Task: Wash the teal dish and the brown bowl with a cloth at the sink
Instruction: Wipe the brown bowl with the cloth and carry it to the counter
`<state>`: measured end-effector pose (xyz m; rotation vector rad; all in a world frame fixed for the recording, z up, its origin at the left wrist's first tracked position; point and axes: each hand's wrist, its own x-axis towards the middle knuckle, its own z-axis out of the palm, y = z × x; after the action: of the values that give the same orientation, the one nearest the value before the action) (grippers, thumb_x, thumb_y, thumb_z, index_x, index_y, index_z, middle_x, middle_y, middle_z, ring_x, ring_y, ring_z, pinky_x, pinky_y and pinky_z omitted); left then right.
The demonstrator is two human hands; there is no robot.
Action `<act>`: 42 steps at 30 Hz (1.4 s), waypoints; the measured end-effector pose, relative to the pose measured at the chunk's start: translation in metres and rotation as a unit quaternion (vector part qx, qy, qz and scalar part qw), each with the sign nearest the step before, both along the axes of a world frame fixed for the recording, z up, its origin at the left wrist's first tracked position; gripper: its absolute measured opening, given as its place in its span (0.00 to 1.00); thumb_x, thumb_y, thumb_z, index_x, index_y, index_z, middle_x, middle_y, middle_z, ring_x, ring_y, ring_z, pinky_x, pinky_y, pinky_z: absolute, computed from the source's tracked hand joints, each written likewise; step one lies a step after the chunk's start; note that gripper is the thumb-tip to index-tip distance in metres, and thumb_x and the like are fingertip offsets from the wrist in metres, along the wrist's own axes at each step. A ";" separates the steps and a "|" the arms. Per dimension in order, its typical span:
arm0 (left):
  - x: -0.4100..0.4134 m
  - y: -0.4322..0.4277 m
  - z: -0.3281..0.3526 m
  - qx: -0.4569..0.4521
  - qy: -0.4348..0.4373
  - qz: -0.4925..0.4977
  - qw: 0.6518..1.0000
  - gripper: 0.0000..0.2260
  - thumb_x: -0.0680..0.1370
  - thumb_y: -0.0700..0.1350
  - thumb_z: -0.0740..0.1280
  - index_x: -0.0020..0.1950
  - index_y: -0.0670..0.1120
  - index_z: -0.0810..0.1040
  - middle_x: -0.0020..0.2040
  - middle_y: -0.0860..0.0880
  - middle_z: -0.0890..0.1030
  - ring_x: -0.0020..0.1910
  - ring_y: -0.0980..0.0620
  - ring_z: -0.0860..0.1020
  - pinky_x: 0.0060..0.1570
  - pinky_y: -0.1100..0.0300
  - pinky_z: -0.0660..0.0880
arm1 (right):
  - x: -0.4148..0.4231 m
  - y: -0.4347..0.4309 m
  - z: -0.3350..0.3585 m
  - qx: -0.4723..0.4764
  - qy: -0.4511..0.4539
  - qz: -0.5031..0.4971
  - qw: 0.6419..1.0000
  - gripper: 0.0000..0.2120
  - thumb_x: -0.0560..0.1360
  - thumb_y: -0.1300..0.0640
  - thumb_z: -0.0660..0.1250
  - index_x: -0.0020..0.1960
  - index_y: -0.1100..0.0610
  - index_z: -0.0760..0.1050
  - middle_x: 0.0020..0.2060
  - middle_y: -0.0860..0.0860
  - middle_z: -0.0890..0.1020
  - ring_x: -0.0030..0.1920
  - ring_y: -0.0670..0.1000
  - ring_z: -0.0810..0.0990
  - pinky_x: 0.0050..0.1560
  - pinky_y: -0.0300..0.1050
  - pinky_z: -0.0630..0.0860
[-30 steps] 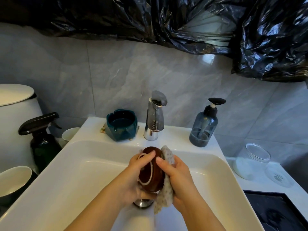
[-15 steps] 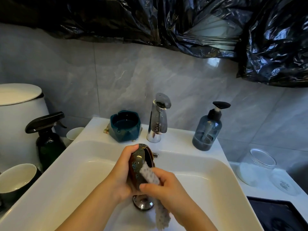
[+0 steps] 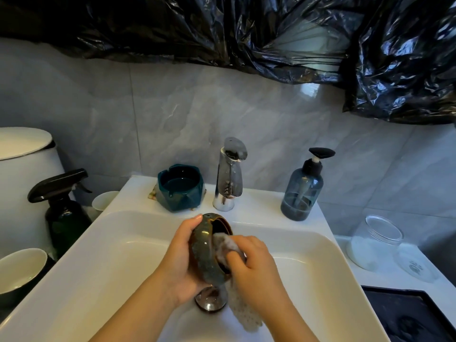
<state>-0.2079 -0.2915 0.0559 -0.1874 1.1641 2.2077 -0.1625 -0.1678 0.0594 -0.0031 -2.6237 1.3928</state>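
My left hand (image 3: 181,262) grips the brown bowl (image 3: 203,253) on its side over the white sink (image 3: 118,245), above the drain (image 3: 209,301), with the bowl's opening turned to the right. My right hand (image 3: 254,265) presses a pale dotted cloth (image 3: 225,245) into the bowl's inside; the cloth's loose end (image 3: 243,312) hangs below my right wrist. The teal dish (image 3: 181,187) stands upright on the sink's back ledge, left of the chrome tap (image 3: 229,174), apart from both hands.
A blue-grey soap pump bottle (image 3: 302,191) stands right of the tap. Left of the sink are a dark spray bottle (image 3: 63,211), a small white cup (image 3: 104,199), a white-lined bowl (image 3: 19,272) and a white bin (image 3: 22,174). A glass jar (image 3: 372,243) and its lid (image 3: 417,266) sit at right.
My left hand has turned the bowl from its underside facing me to its opening facing right. My right hand has moved the cloth from the bowl's outside into its inside.
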 end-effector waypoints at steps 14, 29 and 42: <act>0.000 -0.002 0.001 0.001 -0.015 0.070 0.997 0.20 0.64 0.56 0.66 0.35 0.38 0.85 0.37 0.38 0.83 0.39 0.42 0.79 0.44 0.50 0.75 | 0.006 -0.009 -0.004 0.071 -0.054 0.152 0.984 0.10 0.69 0.46 0.64 0.50 0.38 0.74 0.42 0.29 0.73 0.59 0.40 0.71 0.73 0.42 0.48; -0.002 -0.007 0.004 0.011 -0.028 0.034 0.999 0.23 0.65 0.57 0.66 0.39 0.38 0.86 0.43 0.37 0.83 0.44 0.41 0.80 0.48 0.49 0.75 | 0.004 -0.002 -0.009 0.145 0.004 0.153 0.978 0.13 0.71 0.54 0.69 0.54 0.44 0.74 0.45 0.34 0.74 0.54 0.35 0.69 0.73 0.37 0.43; 0.001 -0.004 -0.005 0.007 0.087 -0.056 0.995 0.29 0.58 0.49 0.77 0.56 0.39 0.79 0.46 0.38 0.83 0.44 0.44 0.83 0.40 0.53 0.81 | 0.007 -0.008 0.002 -0.217 -0.057 0.080 0.971 0.19 0.65 0.61 0.74 0.52 0.46 0.77 0.45 0.45 0.83 0.48 0.45 0.82 0.52 0.44 0.80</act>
<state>-0.2073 -0.2955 0.0505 0.0762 1.2212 2.1656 -0.1554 -0.1760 0.0617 0.0773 -2.3895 2.0530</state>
